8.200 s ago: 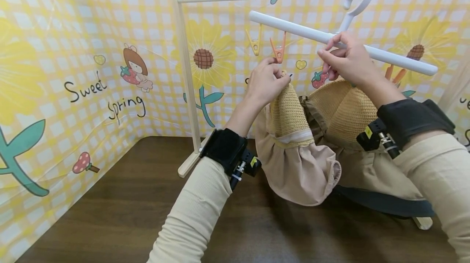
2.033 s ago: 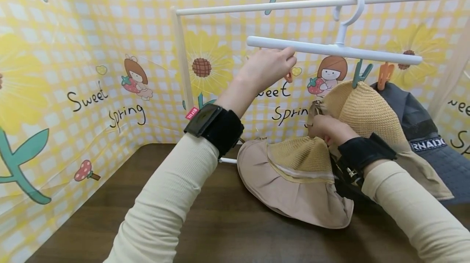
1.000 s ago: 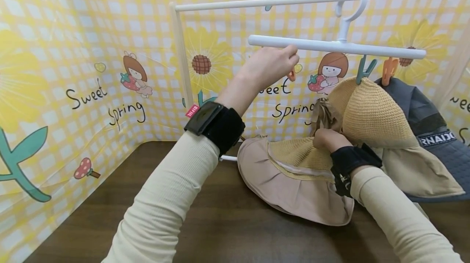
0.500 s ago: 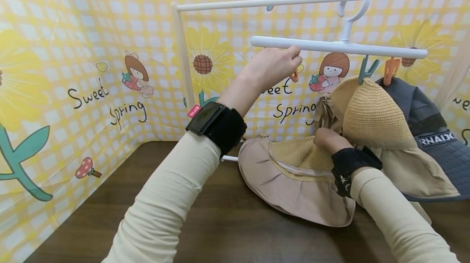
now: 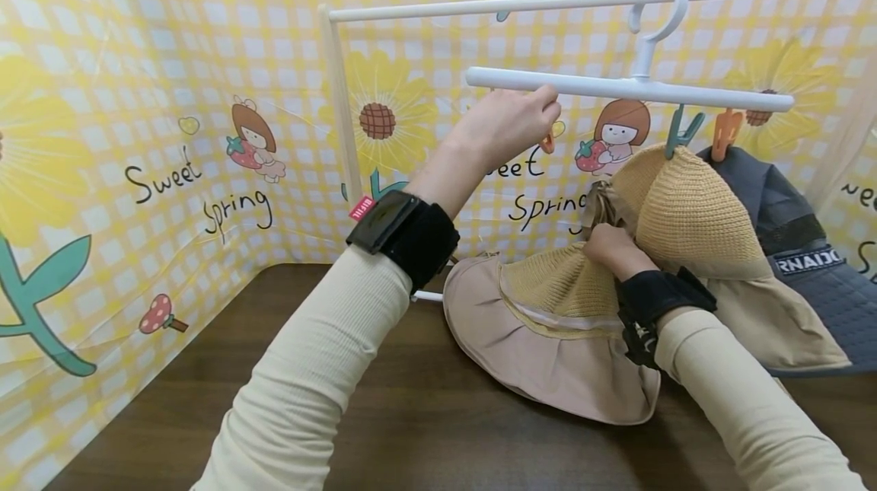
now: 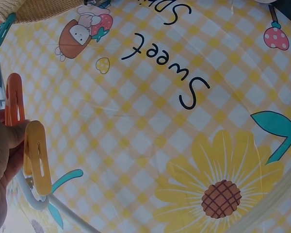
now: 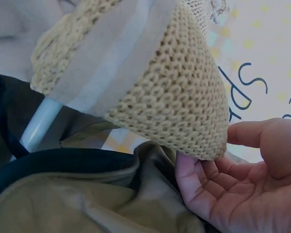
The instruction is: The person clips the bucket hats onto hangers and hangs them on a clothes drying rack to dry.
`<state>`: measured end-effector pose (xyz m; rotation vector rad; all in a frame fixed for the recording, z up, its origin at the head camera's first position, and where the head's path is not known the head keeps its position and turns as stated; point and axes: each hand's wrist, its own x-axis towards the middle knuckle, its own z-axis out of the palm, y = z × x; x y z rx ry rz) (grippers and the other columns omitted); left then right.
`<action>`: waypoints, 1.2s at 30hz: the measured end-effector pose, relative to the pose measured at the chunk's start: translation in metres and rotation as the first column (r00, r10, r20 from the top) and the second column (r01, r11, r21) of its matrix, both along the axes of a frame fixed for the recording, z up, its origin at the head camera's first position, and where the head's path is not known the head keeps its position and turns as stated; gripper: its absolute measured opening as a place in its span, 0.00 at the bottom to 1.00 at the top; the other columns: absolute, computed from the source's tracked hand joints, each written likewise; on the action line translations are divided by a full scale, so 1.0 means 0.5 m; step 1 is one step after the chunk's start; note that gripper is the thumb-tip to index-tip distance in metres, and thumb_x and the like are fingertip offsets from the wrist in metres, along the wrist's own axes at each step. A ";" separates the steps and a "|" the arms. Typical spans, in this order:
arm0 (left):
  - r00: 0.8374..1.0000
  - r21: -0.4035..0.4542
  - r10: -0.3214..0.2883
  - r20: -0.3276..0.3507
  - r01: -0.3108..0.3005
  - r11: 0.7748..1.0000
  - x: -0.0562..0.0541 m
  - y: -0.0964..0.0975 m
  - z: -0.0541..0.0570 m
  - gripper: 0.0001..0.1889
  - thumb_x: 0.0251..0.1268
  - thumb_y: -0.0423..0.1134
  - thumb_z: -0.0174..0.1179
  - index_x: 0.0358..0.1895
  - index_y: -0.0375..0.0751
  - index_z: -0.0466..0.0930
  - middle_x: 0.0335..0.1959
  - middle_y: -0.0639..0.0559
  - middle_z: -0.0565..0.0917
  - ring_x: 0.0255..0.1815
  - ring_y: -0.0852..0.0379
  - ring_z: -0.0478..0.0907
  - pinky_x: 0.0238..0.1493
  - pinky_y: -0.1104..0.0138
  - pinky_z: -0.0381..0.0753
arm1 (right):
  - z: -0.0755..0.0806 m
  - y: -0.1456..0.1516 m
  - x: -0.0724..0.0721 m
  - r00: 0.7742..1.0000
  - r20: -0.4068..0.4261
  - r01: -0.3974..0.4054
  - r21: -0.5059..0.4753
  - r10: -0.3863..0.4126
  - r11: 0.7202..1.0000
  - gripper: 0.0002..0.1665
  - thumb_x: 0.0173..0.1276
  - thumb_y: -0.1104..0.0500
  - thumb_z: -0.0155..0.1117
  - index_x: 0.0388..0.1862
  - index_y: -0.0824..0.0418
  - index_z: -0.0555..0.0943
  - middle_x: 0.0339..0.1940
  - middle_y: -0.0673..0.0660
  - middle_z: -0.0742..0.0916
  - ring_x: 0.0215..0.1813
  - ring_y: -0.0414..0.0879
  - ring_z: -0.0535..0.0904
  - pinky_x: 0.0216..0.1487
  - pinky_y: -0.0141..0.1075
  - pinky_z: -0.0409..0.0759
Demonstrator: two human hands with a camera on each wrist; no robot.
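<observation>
My left hand (image 5: pixel 510 122) is raised just below the left half of the white hanger (image 5: pixel 582 84). In the left wrist view its thumb and fingers pinch an orange clothespin (image 6: pixel 13 97), beside a yellow clothespin (image 6: pixel 37 155). Lower down, my right hand (image 5: pixel 610 247) grips the woven straw crown of a sun hat with a pinkish-beige brim (image 5: pixel 548 377). That crown (image 7: pixel 184 97) lies between thumb and fingers in the right wrist view. The brim spreads low over the table. How wide the orange clothespin's jaws stand is hidden.
A green clothespin (image 5: pixel 681 132) holds a straw-topped beige hat (image 5: pixel 699 217) on the hanger. Another orange clothespin (image 5: pixel 726 133) holds a dark grey hat (image 5: pixel 781 194) beside it. The hanger hooks over a white rail (image 5: pixel 479 9) above the brown table (image 5: pixel 240 400).
Since the earliest frame, my left hand has left the hat and risen to the orange clothespin. My right hand has come down to the hat, which sits lower. The hanger has levelled; lately almost nothing moves.
</observation>
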<state>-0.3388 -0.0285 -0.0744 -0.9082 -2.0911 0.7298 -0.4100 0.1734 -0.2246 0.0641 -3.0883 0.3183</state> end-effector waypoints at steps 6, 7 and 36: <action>1.000 -0.021 0.004 -0.017 -0.005 1.000 -0.001 0.001 0.002 0.16 0.72 0.32 0.43 0.58 0.35 0.72 0.53 0.45 0.74 0.46 0.56 0.77 0.47 0.67 0.81 | 0.022 -0.005 0.006 1.000 0.014 0.026 -0.065 -0.025 0.998 0.17 0.66 0.61 0.46 0.35 0.75 0.75 0.42 0.73 0.80 0.35 0.57 0.77 0.31 0.39 0.79; 1.000 -0.021 0.004 -0.016 -0.005 1.000 0.000 0.000 0.002 0.15 0.72 0.31 0.43 0.57 0.35 0.72 0.53 0.45 0.74 0.46 0.56 0.77 0.47 0.67 0.81 | 0.025 -0.006 0.007 0.999 0.017 0.032 -0.080 -0.030 0.996 0.17 0.66 0.60 0.46 0.36 0.75 0.75 0.40 0.73 0.80 0.34 0.56 0.78 0.28 0.38 0.79; 0.999 0.020 -0.017 0.049 0.016 1.000 0.012 -0.006 0.017 0.15 0.71 0.30 0.44 0.57 0.34 0.73 0.54 0.44 0.74 0.49 0.54 0.76 0.49 0.67 0.79 | 0.139 -0.041 0.067 0.977 -0.054 -0.215 -0.264 0.208 0.940 0.22 0.58 0.59 0.59 0.06 0.55 0.66 0.05 0.44 0.67 0.11 0.36 0.68 0.17 0.28 0.71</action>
